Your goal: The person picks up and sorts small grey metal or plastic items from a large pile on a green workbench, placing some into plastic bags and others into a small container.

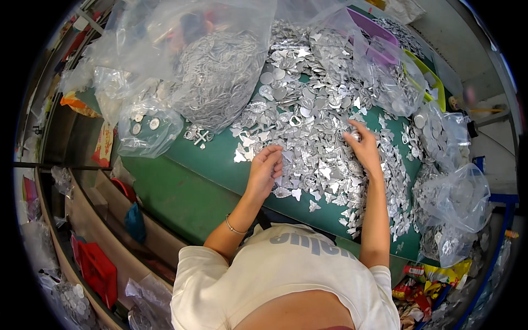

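Green table (181,187), cluttered workshop around it. Left of metal pile: clear bag (220,71) of round silver discs, smaller bag (147,127) beside it. Centre: metal pile (313,115) of shiny silver stamped pieces, spread across table. Left hand (265,168) at pile's near edge, fingers curled over small pieces, grip contents hard to tell. Right hand (362,147) on pile's middle, fingertips pinching a silver piece. Right of pile: more clear bags (456,198) of pieces.

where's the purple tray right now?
In the head view the purple tray sits at the far right of the green table, partly under a clear plastic bag of metal pieces, beside the yellow-green tray.
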A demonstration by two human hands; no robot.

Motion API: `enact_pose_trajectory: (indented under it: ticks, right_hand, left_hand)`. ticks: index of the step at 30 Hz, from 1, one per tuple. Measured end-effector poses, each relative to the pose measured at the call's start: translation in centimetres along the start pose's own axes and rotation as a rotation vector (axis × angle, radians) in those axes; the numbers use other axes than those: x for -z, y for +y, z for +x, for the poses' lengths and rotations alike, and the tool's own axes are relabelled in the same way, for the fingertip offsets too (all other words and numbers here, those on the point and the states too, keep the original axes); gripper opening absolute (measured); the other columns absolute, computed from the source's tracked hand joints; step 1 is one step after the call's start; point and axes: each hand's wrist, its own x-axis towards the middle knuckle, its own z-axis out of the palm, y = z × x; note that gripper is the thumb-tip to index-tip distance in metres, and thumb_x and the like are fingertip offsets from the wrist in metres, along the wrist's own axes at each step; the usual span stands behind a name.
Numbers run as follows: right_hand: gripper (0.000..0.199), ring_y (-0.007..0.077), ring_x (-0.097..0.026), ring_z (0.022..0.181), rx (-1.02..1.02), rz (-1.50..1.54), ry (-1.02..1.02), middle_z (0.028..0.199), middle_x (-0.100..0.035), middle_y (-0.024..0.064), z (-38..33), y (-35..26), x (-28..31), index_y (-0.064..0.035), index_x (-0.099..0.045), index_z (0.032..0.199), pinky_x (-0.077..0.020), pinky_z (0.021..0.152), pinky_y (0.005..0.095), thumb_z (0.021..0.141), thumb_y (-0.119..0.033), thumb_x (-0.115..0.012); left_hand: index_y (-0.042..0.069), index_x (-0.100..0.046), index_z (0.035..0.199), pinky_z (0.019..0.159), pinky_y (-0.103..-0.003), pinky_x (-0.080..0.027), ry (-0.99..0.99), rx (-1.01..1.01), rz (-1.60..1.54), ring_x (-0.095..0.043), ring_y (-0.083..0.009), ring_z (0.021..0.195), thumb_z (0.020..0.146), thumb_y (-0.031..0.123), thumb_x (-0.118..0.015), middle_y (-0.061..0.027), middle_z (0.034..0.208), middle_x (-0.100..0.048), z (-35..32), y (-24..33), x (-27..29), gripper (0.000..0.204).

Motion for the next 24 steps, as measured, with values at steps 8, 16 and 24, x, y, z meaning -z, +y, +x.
enact_pose_trajectory:
  ticks: [8,16,24]
  right_hand:
    - [0.029,0.0211,-0.059,0.075,-0.099,-0.180,0.103,0.088,-0.062,0.0072,0.0,0.7,-0.7,-0.0040,-0.061,0.090,-0.0448,0.064,0.0328,0.070,-0.020,-0.074]
    - [0.013,0.0142,-0.054,0.062,-0.441,1.267,0.050,0.083,-0.059,0.0094,1.5,-0.7,-0.2,-0.0053,-0.056,0.098,-0.0370,0.042,0.0225,0.087,-0.011,-0.056]
    - [0.041,0.0357,-0.061,0.086,-0.169,-0.528,-0.131,0.091,-0.064,0.0196,4.2,-3.2,-4.3,-0.0027,-0.063,0.099,-0.0465,0.074,0.0420,0.070,-0.030,-0.073]
  left_hand:
    - [0.002,-0.053,0.098,0.044,-0.018,-0.025,0.090,-0.045,0.027,-0.036,-0.0054,0.055,0.086,0.005,-0.052,0.0025,0.067,-0.043,0.1,0.6,0.9,0.012]
    - [0.001,-0.057,0.104,0.069,-0.033,-0.047,0.381,-0.829,1.273,-0.059,-0.0271,0.079,0.075,0.004,-0.060,-0.0119,0.096,-0.059,4.2,4.5,3.2,0.029]
    - [0.006,-0.052,0.114,0.074,-0.046,-0.048,0.388,-0.843,1.656,-0.059,-0.0386,0.086,0.077,0.010,-0.060,-0.0132,0.123,-0.050,7.1,5.1,1.8,0.038]
